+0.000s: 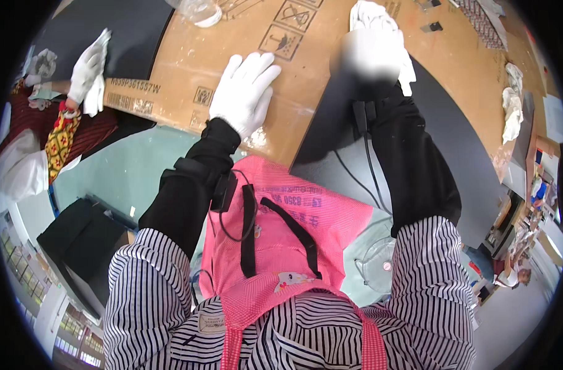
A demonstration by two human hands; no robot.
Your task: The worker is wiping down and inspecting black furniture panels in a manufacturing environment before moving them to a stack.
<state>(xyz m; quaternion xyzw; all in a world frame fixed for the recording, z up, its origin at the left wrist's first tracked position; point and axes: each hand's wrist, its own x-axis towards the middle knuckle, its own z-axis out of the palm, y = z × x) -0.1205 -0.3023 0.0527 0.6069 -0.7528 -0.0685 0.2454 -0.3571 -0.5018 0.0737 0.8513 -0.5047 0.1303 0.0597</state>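
Note:
My left hand (244, 92), in a white glove, lies flat with fingers apart on a brown cardboard sheet (170, 74) with printed symbols. Farther out and to the right, my right hand (373, 54), also gloved in white, is partly blurred. Its fingers are bunched over a white cloth (407, 77), with one end hanging down beside the wrist; the fingertips are mostly hidden. Under my right forearm shows a dark grey board or tabletop (454, 123), partly covered by the cardboard.
A clear plastic container (200, 11) sits at the far edge of the cardboard. At left is another person's gloved hand (89, 71). Small dark pieces (433, 26) lie at the far right, and a crumpled white cloth (512, 105) rests at right. Cables (371, 166) hang from my right sleeve.

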